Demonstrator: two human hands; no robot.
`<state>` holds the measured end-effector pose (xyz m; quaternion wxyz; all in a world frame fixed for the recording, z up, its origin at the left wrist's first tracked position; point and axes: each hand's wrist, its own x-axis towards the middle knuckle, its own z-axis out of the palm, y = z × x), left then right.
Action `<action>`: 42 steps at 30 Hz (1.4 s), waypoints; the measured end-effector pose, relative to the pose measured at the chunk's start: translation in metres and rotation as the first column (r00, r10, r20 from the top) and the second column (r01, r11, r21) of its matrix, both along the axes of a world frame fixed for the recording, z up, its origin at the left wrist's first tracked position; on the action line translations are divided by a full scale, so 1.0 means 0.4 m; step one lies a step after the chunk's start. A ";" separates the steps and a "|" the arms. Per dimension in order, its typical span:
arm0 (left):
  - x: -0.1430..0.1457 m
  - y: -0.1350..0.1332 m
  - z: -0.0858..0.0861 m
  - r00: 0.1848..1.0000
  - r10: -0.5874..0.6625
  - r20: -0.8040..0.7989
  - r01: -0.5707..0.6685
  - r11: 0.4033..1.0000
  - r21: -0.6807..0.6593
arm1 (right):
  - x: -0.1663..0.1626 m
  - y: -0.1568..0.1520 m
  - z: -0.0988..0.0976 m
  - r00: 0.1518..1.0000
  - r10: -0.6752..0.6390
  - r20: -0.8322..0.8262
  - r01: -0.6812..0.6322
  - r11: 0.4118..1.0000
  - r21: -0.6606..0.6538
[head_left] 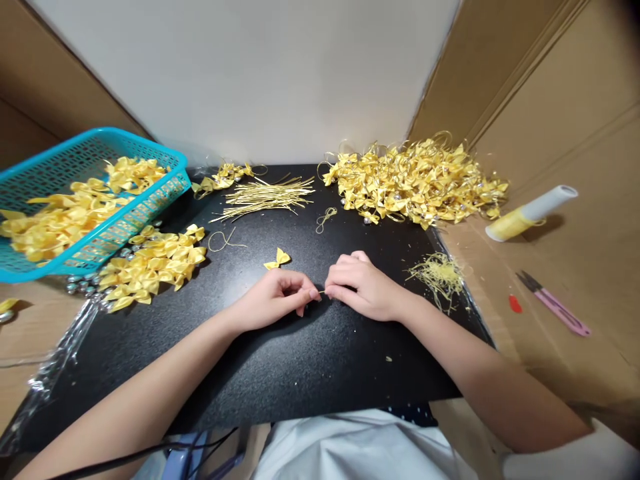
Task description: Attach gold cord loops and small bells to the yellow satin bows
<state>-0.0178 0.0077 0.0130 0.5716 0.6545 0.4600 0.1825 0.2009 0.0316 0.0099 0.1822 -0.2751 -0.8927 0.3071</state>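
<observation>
My left hand [280,298] and my right hand [364,287] are close together over the middle of the black board [280,373]. Both are closed in a pinch, and a short bit of thin gold cord [323,292] shows between the fingertips. The rest of the cord is hidden by my fingers. Just beyond my left hand lies a single yellow ribbon bow [278,259]. Farther back is a bundle of cut gold cords [270,197], with one looped cord [326,219] to its right and another loose cord [225,241] to its left.
A turquoise basket [95,250] of yellow bows stands at left, with a bow pile [160,263] and silver beads [83,285] beside it. Finished-looking corded bows [415,180] heap at back right. Thread scraps [440,277], a thread tube [530,213] and pink snips [555,303] lie right.
</observation>
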 end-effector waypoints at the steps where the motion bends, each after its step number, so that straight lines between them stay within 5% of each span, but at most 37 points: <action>1: -0.004 0.003 0.000 1.000 -0.010 0.012 0.010 1.000 -0.014 | 0.006 0.005 0.001 1.000 -0.006 -0.028 0.006 1.000 -0.014; 8: -0.052 0.033 0.011 0.990 -0.112 0.081 0.122 0.983 -0.134 | 0.058 0.047 0.022 0.970 -0.136 -0.202 0.126 0.990 -0.061; 14: -0.059 0.034 0.017 0.991 -0.118 0.070 0.124 0.989 -0.087 | 0.072 0.057 0.025 0.971 -0.166 -0.171 0.145 0.981 -0.125; 18: -0.064 0.034 0.038 0.978 -0.169 -0.120 0.174 0.984 0.032 | 0.079 0.058 0.025 0.987 -0.117 -0.109 0.094 0.975 -0.200; 22: -0.075 0.013 0.068 0.879 -0.178 -0.443 0.282 0.942 0.182 | 0.072 0.050 0.025 0.999 -0.033 -0.011 0.030 0.975 -0.219; 27: -0.104 -0.041 0.089 0.713 -0.082 -0.696 0.353 0.900 0.256 | 0.037 0.019 0.017 0.995 0.023 0.097 -0.017 0.997 -0.070; 31: -0.136 -0.070 0.100 0.617 -0.035 -0.786 0.385 0.885 0.263 | 0.006 -0.002 -0.005 0.991 0.010 0.131 -0.033 0.985 0.171; 36: -0.110 -0.090 0.120 0.474 0.246 -0.845 0.350 0.828 0.437 | -0.005 -0.006 -0.028 0.988 0.007 0.153 -0.068 0.913 0.403; 39: -0.033 -0.069 0.125 0.657 0.232 -0.718 0.311 0.783 0.538 | -0.003 -0.004 -0.030 0.990 -0.003 0.143 -0.066 0.879 0.472; 42: 0.034 -0.012 0.111 0.853 -0.030 -0.521 0.284 0.865 0.414 | -0.001 -0.003 -0.027 0.990 -0.008 0.139 -0.068 0.844 0.532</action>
